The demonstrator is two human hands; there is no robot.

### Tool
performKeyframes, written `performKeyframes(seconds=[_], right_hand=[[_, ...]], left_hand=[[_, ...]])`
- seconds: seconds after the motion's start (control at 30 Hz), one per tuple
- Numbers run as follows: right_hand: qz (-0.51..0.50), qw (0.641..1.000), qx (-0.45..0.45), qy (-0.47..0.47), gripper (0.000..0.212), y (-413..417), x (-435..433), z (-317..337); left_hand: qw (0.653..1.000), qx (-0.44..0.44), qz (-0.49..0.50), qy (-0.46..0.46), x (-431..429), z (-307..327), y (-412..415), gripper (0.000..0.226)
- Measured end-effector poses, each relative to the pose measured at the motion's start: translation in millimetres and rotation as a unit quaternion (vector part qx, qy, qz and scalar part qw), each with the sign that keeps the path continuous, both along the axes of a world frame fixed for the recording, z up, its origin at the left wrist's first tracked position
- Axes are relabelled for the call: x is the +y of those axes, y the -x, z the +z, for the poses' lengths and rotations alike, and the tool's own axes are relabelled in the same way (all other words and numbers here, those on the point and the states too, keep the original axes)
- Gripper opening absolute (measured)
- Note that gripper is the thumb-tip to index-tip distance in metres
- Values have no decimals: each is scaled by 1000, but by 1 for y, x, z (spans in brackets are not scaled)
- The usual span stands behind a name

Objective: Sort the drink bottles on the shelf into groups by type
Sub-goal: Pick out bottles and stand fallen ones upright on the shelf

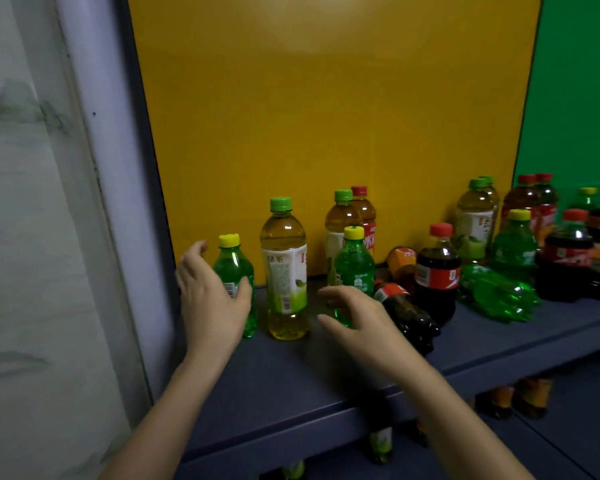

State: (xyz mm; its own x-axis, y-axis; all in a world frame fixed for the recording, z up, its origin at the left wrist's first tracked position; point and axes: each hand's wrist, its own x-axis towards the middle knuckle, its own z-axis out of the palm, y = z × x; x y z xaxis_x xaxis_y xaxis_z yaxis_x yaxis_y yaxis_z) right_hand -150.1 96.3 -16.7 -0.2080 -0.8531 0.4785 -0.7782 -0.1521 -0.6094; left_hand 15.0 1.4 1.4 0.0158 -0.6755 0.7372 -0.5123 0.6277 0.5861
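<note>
Drink bottles stand mixed on a blue-grey shelf [291,368]. My left hand [212,292] is open in front of a small green soda bottle with a yellow cap [234,261] at the far left, fingers spread, not gripping. Beside it stands a tall green tea bottle [286,271]. My right hand [354,317] is open in front of a second small green soda bottle [354,265]. A cola bottle [406,313] lies on its side just right of that hand. An upright cola bottle [437,268] stands behind it, and another green soda bottle [496,292] lies flat further right.
Behind are a green tea [342,220] and a red-capped iced tea [364,209]. More teas, sodas and colas [565,258] crowd the right. A yellow back panel [326,116] and a frame post [125,237] bound the bay. Bottles show on the lower shelf [530,400].
</note>
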Motion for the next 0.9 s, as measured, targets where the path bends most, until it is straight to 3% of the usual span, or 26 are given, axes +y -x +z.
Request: performKeyframes(seconds=[0.1,0.2,0.33,0.43,0.57,0.77,0.9], right_hand=[[10,1000,-23,-4,23,27,45,10],[-8,999,-30,-41,18,66,87,19],[-59,996,-51,-49,24,133,115,28],[-90,994,-52,-46,25,180,99,38],[-82,993,-1,-90,23,222,46,54],[-75,971,13,-227,35,246,-37,54],[-83,948,-26,-308,33,255,-78,39]], left_hand=[[992,-26,-108,62,32,7,13,22],[976,-101,-191,36,56,7,44,6],[960,-189,-203,-36,63,-6,96,21],[945,-275,-142,-106,62,-14,131,44],[927,-325,-66,-177,68,-13,167,52],[889,-356,-16,-286,73,0,192,57],[851,-300,-75,-425,73,3,198,63]])
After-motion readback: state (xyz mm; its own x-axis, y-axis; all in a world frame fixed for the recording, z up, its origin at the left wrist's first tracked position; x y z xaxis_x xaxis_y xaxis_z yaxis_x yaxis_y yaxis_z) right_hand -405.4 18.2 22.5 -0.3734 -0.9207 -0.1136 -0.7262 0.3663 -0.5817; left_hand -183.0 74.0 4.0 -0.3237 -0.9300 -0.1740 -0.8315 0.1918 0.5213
